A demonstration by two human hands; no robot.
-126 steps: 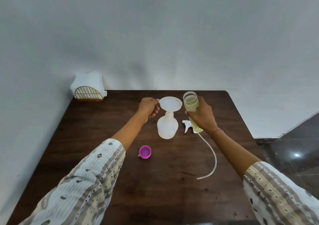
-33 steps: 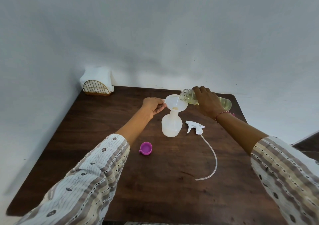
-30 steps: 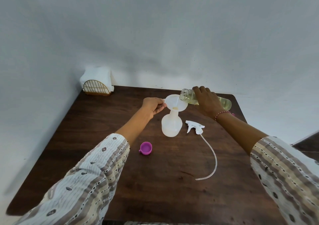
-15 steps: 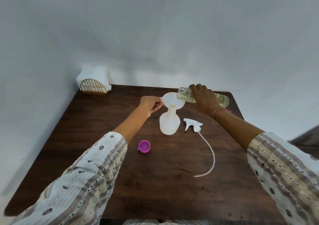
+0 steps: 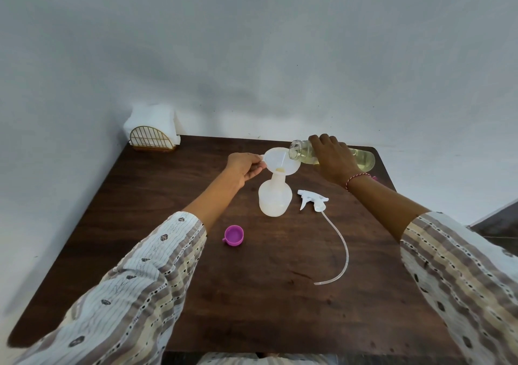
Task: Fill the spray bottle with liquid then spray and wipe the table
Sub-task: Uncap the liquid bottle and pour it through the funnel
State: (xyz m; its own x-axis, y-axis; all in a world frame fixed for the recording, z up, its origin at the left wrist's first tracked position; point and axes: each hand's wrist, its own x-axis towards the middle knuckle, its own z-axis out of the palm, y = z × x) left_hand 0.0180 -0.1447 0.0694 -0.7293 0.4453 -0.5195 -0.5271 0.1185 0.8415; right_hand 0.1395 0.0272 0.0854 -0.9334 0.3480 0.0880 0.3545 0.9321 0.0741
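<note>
A translucent white spray bottle (image 5: 275, 198) stands uncapped on the dark wooden table (image 5: 252, 294), with a white funnel (image 5: 281, 162) in its neck. My left hand (image 5: 244, 166) pinches the funnel's handle tab. My right hand (image 5: 332, 158) grips a clear bottle of pale yellow liquid (image 5: 361, 159), tipped on its side with its mouth over the funnel. A thin stream runs into the funnel. The white trigger sprayer head (image 5: 312, 201) lies to the right of the spray bottle, its long tube (image 5: 340, 255) curving toward me.
A purple cap (image 5: 234, 235) lies open side up, in front of the spray bottle. A gold wire napkin holder with white napkins (image 5: 152, 134) sits at the table's far left corner against the wall. Something pink (image 5: 374, 178) peeks out behind my right wrist.
Four seconds ago the yellow-liquid bottle stood upright in my right hand beside the funnel; now it lies tipped and pours. Over the last second both hands have held still.
</note>
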